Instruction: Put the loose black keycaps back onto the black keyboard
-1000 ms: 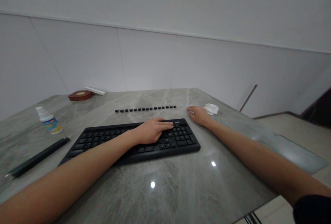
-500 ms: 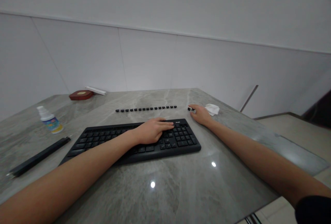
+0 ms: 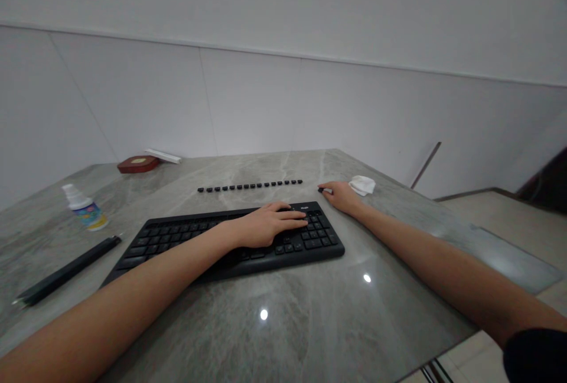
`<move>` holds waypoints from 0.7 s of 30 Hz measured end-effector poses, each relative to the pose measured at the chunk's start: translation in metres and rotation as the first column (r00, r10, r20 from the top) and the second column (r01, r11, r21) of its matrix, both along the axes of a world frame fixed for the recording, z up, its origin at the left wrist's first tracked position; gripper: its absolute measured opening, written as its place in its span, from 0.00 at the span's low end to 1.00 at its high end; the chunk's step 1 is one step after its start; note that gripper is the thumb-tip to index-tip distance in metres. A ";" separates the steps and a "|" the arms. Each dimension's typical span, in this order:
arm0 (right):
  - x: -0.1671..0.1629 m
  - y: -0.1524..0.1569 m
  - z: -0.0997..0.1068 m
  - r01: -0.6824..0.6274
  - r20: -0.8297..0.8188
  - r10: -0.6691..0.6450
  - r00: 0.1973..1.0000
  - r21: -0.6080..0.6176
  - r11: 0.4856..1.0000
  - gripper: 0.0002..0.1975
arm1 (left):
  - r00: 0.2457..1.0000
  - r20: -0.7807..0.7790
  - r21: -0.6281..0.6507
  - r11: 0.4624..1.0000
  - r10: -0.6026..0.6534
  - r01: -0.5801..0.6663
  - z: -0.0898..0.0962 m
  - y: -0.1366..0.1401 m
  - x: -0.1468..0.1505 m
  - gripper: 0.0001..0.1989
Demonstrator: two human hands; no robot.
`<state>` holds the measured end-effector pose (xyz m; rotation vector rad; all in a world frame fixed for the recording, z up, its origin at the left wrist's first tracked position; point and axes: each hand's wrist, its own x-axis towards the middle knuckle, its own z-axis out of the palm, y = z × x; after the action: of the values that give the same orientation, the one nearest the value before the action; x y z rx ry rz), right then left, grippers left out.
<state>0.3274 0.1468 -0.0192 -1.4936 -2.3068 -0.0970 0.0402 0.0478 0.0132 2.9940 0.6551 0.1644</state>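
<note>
Fingers: left hand (image 3: 259, 227) spread, palm down on the keyboard; right hand (image 3: 344, 197) pinching a small black piece (image 3: 321, 190) between thumb and fingers. Clock centre = keyboard. Grey table (image 3: 305, 318) under everything. Black keyboard (image 3: 190, 229) lies flat, number pad end at 3 o'clock. Long dark stick (image 3: 71, 269): 9 o'clock. Spray bottle (image 3: 86, 209), upright: 10. Red box (image 3: 138, 164): 11, white bar (image 3: 163, 156) just beside it. Crumpled tissue (image 3: 362, 185): 2, near right hand. Row of black bits (image 3: 252, 186): 12 to 1. Pinched piece: 2, too small to identify.
</note>
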 end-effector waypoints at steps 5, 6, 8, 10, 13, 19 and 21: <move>-0.006 -0.009 0.007 -0.069 0.062 0.068 0.996 0.016 0.997 0.13 | 0.999 0.023 0.008 1.000 0.022 -0.023 -0.002 0.000 -0.001 0.44; -0.007 -0.011 0.009 -0.084 0.077 0.083 0.994 0.020 0.996 0.12 | 0.999 0.027 0.005 1.000 0.030 -0.030 -0.003 0.000 -0.002 0.44; -0.008 -0.014 0.011 -0.118 0.099 0.116 0.988 0.021 0.993 0.11 | 0.999 0.032 -0.005 0.999 0.039 -0.039 -0.005 0.001 -0.003 0.44; -0.008 -0.016 0.012 -0.152 0.091 0.150 0.985 0.020 0.988 0.09 | 0.998 0.034 -0.016 0.999 0.045 -0.045 -0.007 0.002 -0.003 0.43; -0.010 -0.022 0.016 -0.211 -0.035 0.211 0.977 0.019 0.977 0.08 | 0.998 0.049 -0.025 0.999 0.049 -0.048 -0.008 0.002 -0.003 0.42; -0.015 -0.044 0.031 -0.436 -0.327 0.391 0.860 -0.074 0.897 0.08 | 0.995 0.102 -0.018 1.000 0.020 -0.018 -0.006 0.001 -0.003 0.38; -0.016 -0.050 0.034 -0.529 -0.292 0.484 0.825 -0.096 0.843 0.08 | 0.995 0.099 -0.016 1.000 0.027 -0.026 -0.005 0.001 -0.002 0.37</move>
<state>0.3113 0.0971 0.0149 -0.8398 -2.4510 0.4327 0.0381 0.0486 0.0081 2.9414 0.6826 0.3061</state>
